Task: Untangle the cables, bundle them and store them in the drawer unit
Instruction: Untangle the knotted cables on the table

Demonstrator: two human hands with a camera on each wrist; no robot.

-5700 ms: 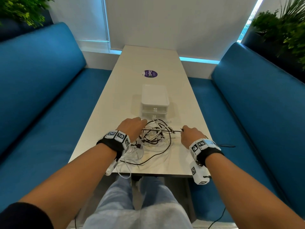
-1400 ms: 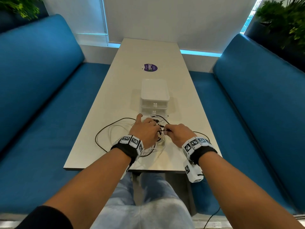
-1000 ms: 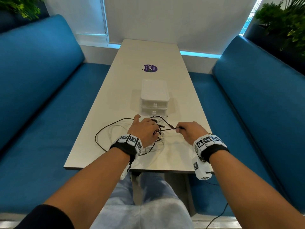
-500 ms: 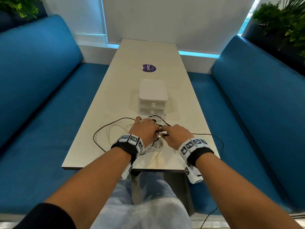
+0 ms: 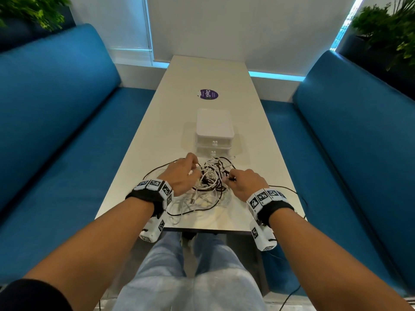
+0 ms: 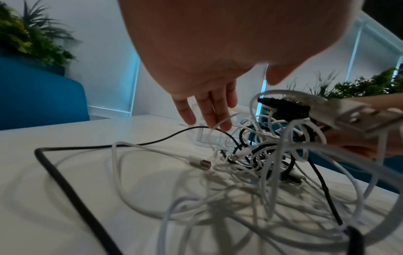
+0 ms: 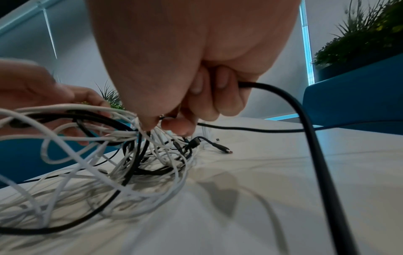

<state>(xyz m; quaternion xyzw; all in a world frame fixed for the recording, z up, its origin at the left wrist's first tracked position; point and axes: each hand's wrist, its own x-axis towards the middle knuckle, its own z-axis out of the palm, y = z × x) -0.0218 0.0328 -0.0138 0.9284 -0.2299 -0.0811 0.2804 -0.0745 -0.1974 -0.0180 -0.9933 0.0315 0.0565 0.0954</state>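
A tangle of white and black cables (image 5: 211, 180) (image 6: 261, 155) (image 7: 141, 151) lies on the near end of the white table (image 5: 206, 72), just in front of the white drawer unit (image 5: 213, 127), whose two drawers are closed. My left hand (image 5: 180, 173) (image 6: 207, 110) hovers over the tangle's left side with fingers stretched out, their tips touching a white loop. My right hand (image 5: 244, 182) (image 7: 196, 103) is at the tangle's right side. Its fingers are curled round a black cable (image 7: 305, 120), and thumb and forefinger pinch at the knot. That side of the tangle is lifted off the table.
A purple round sticker (image 5: 209, 94) lies behind the drawer unit. Blue benches (image 5: 56, 131) (image 5: 359, 135) flank the table, with plants (image 5: 386, 30) behind them. A black cable loop (image 5: 155, 173) spreads left; another strand (image 5: 289, 189) trails off the table's right edge.
My hands, close together over the knot half a second ago, have drawn apart, so the tangle now shows between them. The left fingers have straightened out.
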